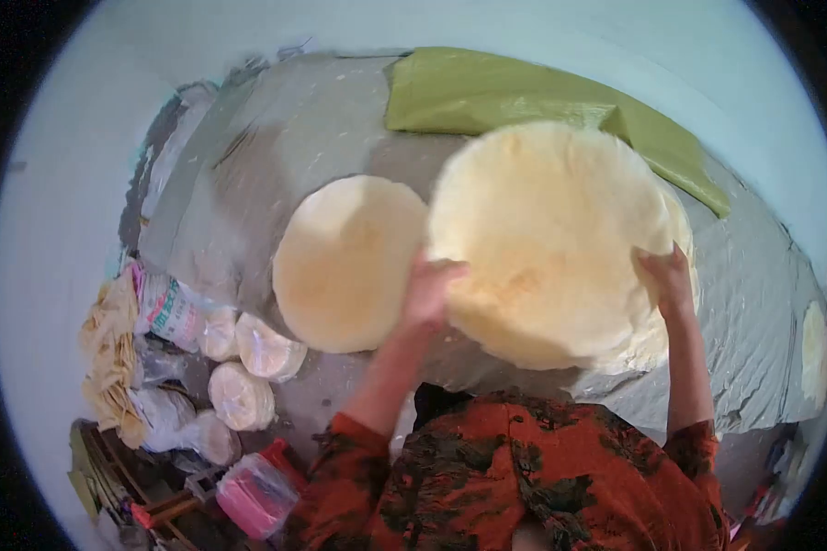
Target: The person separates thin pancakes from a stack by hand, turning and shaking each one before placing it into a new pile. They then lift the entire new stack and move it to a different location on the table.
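A large round, thin flatbread-like sheet [542, 239] is held up between my two hands. My left hand [430, 289] grips its lower left edge, thumb on top. At its right edge my right hand [666, 275] pinches the rim, thumb over the face. Behind the held sheet, more pale round sheets [652, 344] show at the right and lower right; how many is hidden. Another round sheet [349, 266] lies on the grey plastic cover [322, 101], just left of my left hand.
A folded olive-green sheet [487, 92] lies along the far edge. Bagged stacks of round pieces [242, 397], a beige cloth [110, 349] and a printed bag [170, 310] are at the left. A pink container [257, 496] stands at the lower left. A wall rises beyond.
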### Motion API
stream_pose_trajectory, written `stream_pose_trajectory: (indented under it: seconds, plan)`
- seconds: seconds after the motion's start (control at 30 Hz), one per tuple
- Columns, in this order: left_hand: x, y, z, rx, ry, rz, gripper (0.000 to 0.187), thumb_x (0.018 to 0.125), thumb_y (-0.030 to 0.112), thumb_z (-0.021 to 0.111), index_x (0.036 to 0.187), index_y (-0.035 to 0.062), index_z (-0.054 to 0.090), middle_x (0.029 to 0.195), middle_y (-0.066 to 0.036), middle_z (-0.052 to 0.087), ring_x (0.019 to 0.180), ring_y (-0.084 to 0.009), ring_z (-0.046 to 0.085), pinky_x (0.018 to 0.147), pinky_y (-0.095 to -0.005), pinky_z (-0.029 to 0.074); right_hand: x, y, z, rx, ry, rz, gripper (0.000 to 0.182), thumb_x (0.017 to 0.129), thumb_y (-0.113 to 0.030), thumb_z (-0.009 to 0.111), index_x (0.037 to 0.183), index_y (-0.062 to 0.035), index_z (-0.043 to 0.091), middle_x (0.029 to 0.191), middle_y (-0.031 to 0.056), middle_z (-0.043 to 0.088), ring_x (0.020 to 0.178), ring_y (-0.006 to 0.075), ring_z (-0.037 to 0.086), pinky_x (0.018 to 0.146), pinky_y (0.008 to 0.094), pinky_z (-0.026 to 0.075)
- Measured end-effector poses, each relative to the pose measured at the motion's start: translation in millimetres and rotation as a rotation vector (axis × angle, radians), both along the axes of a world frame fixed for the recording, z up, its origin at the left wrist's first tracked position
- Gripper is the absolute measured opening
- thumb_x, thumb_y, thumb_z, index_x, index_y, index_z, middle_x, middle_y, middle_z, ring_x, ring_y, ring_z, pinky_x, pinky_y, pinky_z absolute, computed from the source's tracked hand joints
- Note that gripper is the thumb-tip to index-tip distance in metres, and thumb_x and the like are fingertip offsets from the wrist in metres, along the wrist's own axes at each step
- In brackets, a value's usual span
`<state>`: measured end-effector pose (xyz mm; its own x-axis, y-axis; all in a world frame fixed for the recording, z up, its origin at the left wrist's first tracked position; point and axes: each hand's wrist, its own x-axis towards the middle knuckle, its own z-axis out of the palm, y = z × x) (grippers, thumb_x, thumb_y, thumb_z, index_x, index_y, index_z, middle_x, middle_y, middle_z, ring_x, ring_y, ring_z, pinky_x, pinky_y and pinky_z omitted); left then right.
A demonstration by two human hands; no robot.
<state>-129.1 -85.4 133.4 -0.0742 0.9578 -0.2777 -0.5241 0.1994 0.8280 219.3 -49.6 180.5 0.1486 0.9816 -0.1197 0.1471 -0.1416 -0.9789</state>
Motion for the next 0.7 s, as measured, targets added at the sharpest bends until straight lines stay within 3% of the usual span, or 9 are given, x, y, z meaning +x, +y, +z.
stream_pose_trajectory:
  seconds: [0.13, 0.27, 0.33, 0.37, 0.4, 0.5, 0.57, 0.63, 0.7]
  plan:
    - [-139, -24, 37, 0.098, 0.145, 0.141, 0.053, 0.066, -0.003, 0.059, 0.117, 0.0011, 0.044, 0.099, -0.014, 0.059, 0.088, -0.0258, 0.06, 0.076, -0.0383, 0.051, -144, 25, 17, 0.04, 0.235, 0.205, 0.042, 0.076, -0.005, 0.066, 0.114, 0.0008, 0.051, 0.102, 0.0118, 0.062, 0.088, 0.0197, 0.06, 0.077, 0.0317, 0.05]
    - [-235, -33, 38, 0.03, 0.212, 0.138, 0.052, 0.065, -0.004, 0.06, 0.115, 0.0007, 0.046, 0.1, -0.013, 0.058, 0.09, -0.0252, 0.059, 0.077, -0.0378, 0.051, -251, 53, -22, -0.112, 0.394, 0.338, 0.042, 0.076, -0.007, 0.067, 0.113, 0.0044, 0.051, 0.096, 0.0137, 0.063, 0.081, 0.0213, 0.062, 0.071, 0.0331, 0.052]
    - [-272, -34, -4, -0.011, 0.254, 0.163, 0.053, 0.065, -0.004, 0.061, 0.115, 0.0007, 0.046, 0.1, -0.013, 0.058, 0.09, -0.0248, 0.059, 0.078, -0.0376, 0.051, -286, 68, -82, -0.191, 0.344, 0.421, 0.039, 0.075, -0.009, 0.068, 0.108, 0.0063, 0.054, 0.094, 0.0123, 0.063, 0.077, 0.0195, 0.062, 0.068, 0.0333, 0.052]
    - [-290, -32, -43, -0.051, 0.428, 0.177, 0.053, 0.065, -0.003, 0.061, 0.115, 0.0005, 0.046, 0.101, -0.013, 0.058, 0.089, -0.0257, 0.06, 0.076, -0.0372, 0.051, -297, 77, -135, -0.193, 0.124, 0.386, 0.042, 0.07, -0.016, 0.073, 0.102, 0.0067, 0.057, 0.091, 0.0134, 0.064, 0.075, 0.0213, 0.063, 0.068, 0.0341, 0.051]
    - [-301, -31, -74, -0.09, 0.602, 0.187, 0.053, 0.065, -0.002, 0.062, 0.115, 0.0003, 0.047, 0.102, -0.013, 0.059, 0.088, -0.0265, 0.06, 0.075, -0.0369, 0.051, -299, 86, -199, -0.074, -0.293, 0.343, 0.051, 0.063, -0.022, 0.077, 0.1, 0.0065, 0.057, 0.091, 0.0155, 0.064, 0.081, 0.025, 0.063, 0.072, 0.0359, 0.05]
    - [-307, -34, -119, -0.194, 0.616, 0.279, 0.052, 0.064, -0.003, 0.063, 0.113, 0.0002, 0.047, 0.099, -0.013, 0.059, 0.087, -0.0269, 0.059, 0.077, -0.0354, 0.049, -314, 66, -178, -0.135, -0.275, 0.308, 0.048, 0.061, -0.02, 0.074, 0.098, 0.0044, 0.057, 0.087, 0.0148, 0.064, 0.08, 0.023, 0.061, 0.07, 0.034, 0.05]
    - [-304, -39, -121, -0.184, 0.644, 0.273, 0.051, 0.064, -0.001, 0.064, 0.111, -0.0006, 0.046, 0.101, -0.014, 0.058, 0.089, -0.0262, 0.059, 0.077, -0.0342, 0.048, -311, 67, -193, 0.072, -0.576, 0.303, 0.045, 0.061, -0.02, 0.074, 0.095, 0.0041, 0.058, 0.089, 0.0178, 0.064, 0.082, 0.025, 0.063, 0.071, 0.0348, 0.05]
    - [-306, -35, -120, -0.145, 0.679, 0.274, 0.051, 0.063, 0.001, 0.066, 0.11, -0.0015, 0.046, 0.102, -0.015, 0.057, 0.09, -0.0255, 0.058, 0.076, -0.033, 0.047, -311, 72, -202, 0.023, -0.541, 0.3, 0.046, 0.061, -0.022, 0.074, 0.095, 0.0036, 0.058, 0.09, 0.0185, 0.064, 0.082, 0.0264, 0.063, 0.072, 0.0356, 0.05]
    - [-315, -32, -130, -0.243, 0.884, 0.226, 0.06, 0.061, 0.001, 0.067, 0.116, -0.0005, 0.044, 0.108, -0.015, 0.054, 0.095, -0.0264, 0.056, 0.081, -0.0337, 0.047, -309, 75, -202, -0.015, -0.495, 0.273, 0.046, 0.061, -0.023, 0.075, 0.095, 0.0031, 0.059, 0.09, 0.0192, 0.063, 0.083, 0.0278, 0.063, 0.072, 0.0365, 0.05]
